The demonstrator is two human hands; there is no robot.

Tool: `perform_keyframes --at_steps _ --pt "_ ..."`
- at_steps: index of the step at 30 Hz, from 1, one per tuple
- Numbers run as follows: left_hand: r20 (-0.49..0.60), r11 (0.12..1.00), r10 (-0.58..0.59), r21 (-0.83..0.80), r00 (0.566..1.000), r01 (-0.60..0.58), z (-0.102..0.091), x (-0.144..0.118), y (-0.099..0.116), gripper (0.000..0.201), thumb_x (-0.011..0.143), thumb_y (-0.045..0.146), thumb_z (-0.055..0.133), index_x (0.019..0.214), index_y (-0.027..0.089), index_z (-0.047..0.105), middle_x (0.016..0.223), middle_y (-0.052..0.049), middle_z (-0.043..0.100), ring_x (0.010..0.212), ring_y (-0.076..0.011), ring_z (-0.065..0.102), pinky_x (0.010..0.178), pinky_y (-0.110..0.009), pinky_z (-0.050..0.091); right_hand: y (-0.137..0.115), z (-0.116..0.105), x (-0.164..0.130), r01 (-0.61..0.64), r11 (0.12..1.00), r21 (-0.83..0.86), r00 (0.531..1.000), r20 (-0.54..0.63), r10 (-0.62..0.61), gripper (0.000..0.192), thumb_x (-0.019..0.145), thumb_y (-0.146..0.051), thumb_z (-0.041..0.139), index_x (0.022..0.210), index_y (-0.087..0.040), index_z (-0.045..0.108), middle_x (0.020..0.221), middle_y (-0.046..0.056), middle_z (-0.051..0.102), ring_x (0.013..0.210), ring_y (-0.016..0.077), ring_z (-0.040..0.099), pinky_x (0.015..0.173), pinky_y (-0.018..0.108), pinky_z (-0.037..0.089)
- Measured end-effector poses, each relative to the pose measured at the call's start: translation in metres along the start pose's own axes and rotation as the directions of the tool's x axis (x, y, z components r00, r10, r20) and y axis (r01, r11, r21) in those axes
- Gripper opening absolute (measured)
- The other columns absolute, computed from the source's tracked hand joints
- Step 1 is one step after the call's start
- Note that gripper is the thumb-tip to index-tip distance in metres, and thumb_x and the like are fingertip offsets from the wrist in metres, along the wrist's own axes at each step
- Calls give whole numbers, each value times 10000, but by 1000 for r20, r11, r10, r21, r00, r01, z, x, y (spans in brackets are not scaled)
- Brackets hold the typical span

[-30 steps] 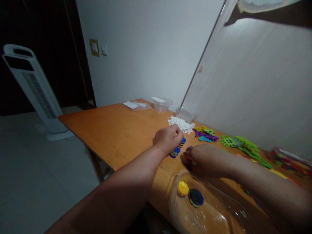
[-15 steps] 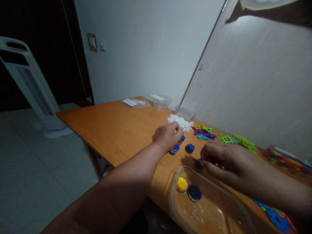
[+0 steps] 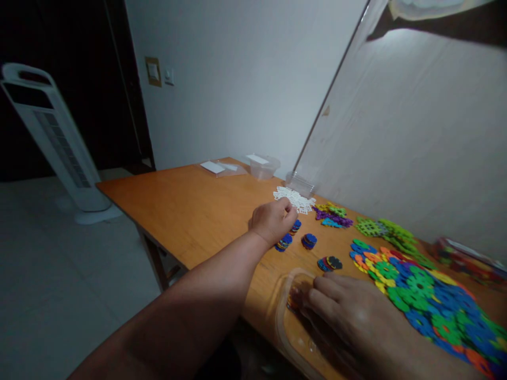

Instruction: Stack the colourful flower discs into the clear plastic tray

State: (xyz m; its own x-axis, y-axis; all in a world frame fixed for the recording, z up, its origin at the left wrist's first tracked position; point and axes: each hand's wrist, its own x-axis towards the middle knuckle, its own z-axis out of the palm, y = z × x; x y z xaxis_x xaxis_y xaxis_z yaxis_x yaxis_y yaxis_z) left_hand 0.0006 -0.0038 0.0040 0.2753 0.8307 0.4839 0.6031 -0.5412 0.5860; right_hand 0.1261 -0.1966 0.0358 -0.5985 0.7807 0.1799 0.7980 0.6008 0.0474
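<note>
My left hand (image 3: 273,217) rests on the table with its fingers curled; whatever they may hold is hidden. Right beside it stand two small stacks of notched plastic discs, a nearer stack (image 3: 283,243) and a farther stack (image 3: 295,227), both topped in blue. Another blue-topped stack (image 3: 309,241) stands slightly to their right. Closer in, a leaning stack (image 3: 329,263) has a black disc on top. My right hand (image 3: 348,311) reaches down into a clear plastic container (image 3: 282,327). Its shadowed fingertips are at a disc stack (image 3: 293,298) inside, and their grip is unclear.
A large heap of colourful discs (image 3: 431,295) spreads at the right. Behind are green pieces (image 3: 390,231), purple and yellow pieces (image 3: 332,215) and white lattice pieces (image 3: 295,198). Clear tubs (image 3: 264,168) and plastic bags (image 3: 224,168) sit at the back; a tower fan (image 3: 59,142) stands left.
My right hand has moved from the leaning black-topped stack, letting go of it, down into the clear container. The colourful heap has come into view. My left hand stays put.
</note>
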Motion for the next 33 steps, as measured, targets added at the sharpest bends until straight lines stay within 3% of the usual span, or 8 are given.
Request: perform_keyframes --at_steps 4,9,12,15,22,24,26,33 --pt "-4 1000 7 -12 1000 -7 2 1 -2 314 931 490 477 894 286 713 798 -15 724 738 -189 625 597 -283 323 -3 -25 -4 -105 986 133 993 72 96 236 1013 -252 453 906 -221 661 775 39 671 659 168 618 598 290 464" --pt "-13 999 13 -37 1000 -13 1 1 -4 317 931 493 477 881 273 700 784 -12 711 706 -172 603 592 -277 302 16 -45 -29 -345 923 168 930 -68 360 260 1021 -373 450 938 -237 656 823 63 709 686 184 672 576 283 514" --pt "-20 998 2 -58 1000 -3 -1 2 -6 321 928 492 478 867 264 696 771 -7 700 686 -160 587 583 -271 292 31 -37 -56 -508 835 212 843 -76 533 271 1002 -452 486 1049 -244 653 885 68 740 746 207 704 583 273 545" --pt "-64 996 -28 -88 998 23 -1 5 -9 313 922 485 486 838 258 686 737 3 680 665 -149 576 579 -265 288 36 -22 -83 -664 705 249 719 -48 693 411 935 -555 562 1184 -239 649 845 66 747 715 223 706 554 269 548" --pt "-150 985 -116 -145 982 94 -2 11 -14 274 896 450 532 769 243 660 676 14 651 624 -146 563 565 -267 285 4 0 -98 -772 420 478 470 -16 882 528 858 -670 570 1153 -249 691 899 73 750 752 243 692 640 313 553" --pt "-161 980 -145 -161 976 119 -3 13 -16 264 886 440 548 759 237 658 674 11 648 627 -148 563 568 -267 294 -4 3 -92 -732 368 574 466 28 884 506 870 -651 557 1151 -247 672 862 63 744 756 247 691 635 313 545" --pt "-175 972 -175 -186 969 142 -3 15 -19 263 879 442 556 756 233 660 676 11 646 628 -149 559 569 -264 302 -6 7 -84 -689 354 633 498 59 865 465 891 -617 542 1146 -243 649 834 54 729 762 244 688 647 316 540" --pt "-247 936 -232 -320 941 147 5 22 -39 312 859 473 555 698 217 631 628 22 579 600 -136 502 567 -246 309 14 13 -66 -625 354 696 574 103 812 359 892 -536 576 1059 -228 654 699 10 641 621 187 608 527 268 456"
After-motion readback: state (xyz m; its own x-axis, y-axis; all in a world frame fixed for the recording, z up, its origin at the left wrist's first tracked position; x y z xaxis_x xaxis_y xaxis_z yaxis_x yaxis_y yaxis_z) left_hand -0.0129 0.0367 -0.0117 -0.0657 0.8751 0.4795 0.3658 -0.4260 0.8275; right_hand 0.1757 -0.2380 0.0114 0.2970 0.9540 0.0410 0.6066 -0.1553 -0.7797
